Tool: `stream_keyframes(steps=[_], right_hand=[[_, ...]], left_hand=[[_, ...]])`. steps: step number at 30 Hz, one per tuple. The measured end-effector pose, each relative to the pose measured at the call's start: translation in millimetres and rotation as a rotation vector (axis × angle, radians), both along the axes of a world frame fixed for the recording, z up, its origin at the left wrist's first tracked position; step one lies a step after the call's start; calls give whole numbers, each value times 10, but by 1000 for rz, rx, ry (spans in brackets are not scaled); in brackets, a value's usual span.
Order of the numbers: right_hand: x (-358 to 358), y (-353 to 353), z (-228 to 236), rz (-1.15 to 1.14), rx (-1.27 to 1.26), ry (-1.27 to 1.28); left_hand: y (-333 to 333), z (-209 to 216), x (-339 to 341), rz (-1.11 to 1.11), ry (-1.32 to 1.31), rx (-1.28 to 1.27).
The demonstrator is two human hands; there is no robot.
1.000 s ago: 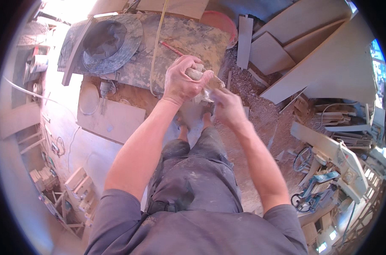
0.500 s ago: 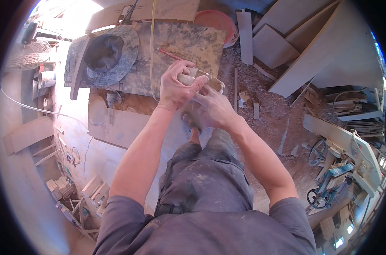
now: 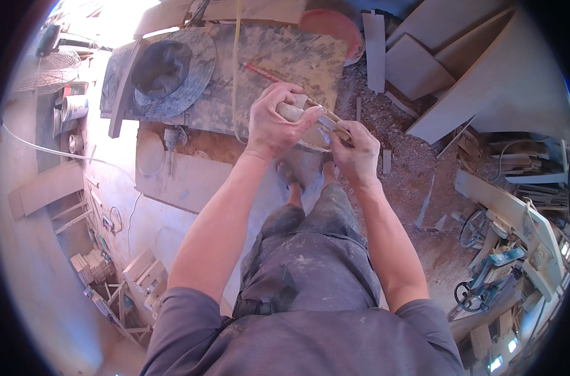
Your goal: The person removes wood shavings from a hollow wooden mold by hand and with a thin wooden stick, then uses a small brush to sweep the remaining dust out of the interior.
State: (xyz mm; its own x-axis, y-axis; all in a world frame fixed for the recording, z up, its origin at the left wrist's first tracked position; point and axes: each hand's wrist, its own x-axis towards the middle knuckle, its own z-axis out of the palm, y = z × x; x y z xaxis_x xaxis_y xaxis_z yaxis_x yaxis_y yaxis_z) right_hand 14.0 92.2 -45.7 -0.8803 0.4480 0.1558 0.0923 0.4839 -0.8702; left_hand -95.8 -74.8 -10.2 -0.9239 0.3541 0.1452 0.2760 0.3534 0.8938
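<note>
My left hand [image 3: 275, 122] is closed around a pale, dusty block [image 3: 290, 113] with rounded edges, thumb pointing right along it. From this hand, a thin brown piece with a whitish, shiny part [image 3: 326, 120] reaches toward my right hand [image 3: 357, 152]. The fingers of my right hand are closed on its near end; what kind of piece it is, I cannot make out. Both hands are just beyond the near right part of the dusty workbench [image 3: 260, 47]. On the bench lie a red pencil-like stick [image 3: 260, 72] and a grey brimmed hat [image 3: 200, 78].
A yellow hose [image 3: 237, 69] crosses the bench. A drill-like tool [image 3: 171, 141] hangs at its near edge. Beyond stands a red basin [image 3: 332, 31]. Large boards [image 3: 467, 81] lean at the right, near a machine with handwheels [image 3: 495, 263]. A fan [image 3: 50, 69] is at far left.
My right hand has moved right and slightly down, away from my left hand, exposing the thin piece between them. The view has shifted a little.
</note>
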Motion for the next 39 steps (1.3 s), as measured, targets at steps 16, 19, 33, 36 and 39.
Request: stream_keyframes(steps=[16, 19, 33, 36, 39], right_hand=[[-261, -192, -84, 156, -158, -171], [-225, -239, -30, 185, 28, -149], [-146, -259, -57, 210, -38, -32], [45, 53, -42, 229, -132, -112], [-63, -165, -34, 135, -9, -17]], left_hand=[[7, -37, -16, -1, -13, 6], [3, -42, -15, -2, 7, 13], [-44, -33, -35, -27, -44, 41], [-21, -3, -44, -37, -16, -5], [36, -14, -24, -31, -11, 0]])
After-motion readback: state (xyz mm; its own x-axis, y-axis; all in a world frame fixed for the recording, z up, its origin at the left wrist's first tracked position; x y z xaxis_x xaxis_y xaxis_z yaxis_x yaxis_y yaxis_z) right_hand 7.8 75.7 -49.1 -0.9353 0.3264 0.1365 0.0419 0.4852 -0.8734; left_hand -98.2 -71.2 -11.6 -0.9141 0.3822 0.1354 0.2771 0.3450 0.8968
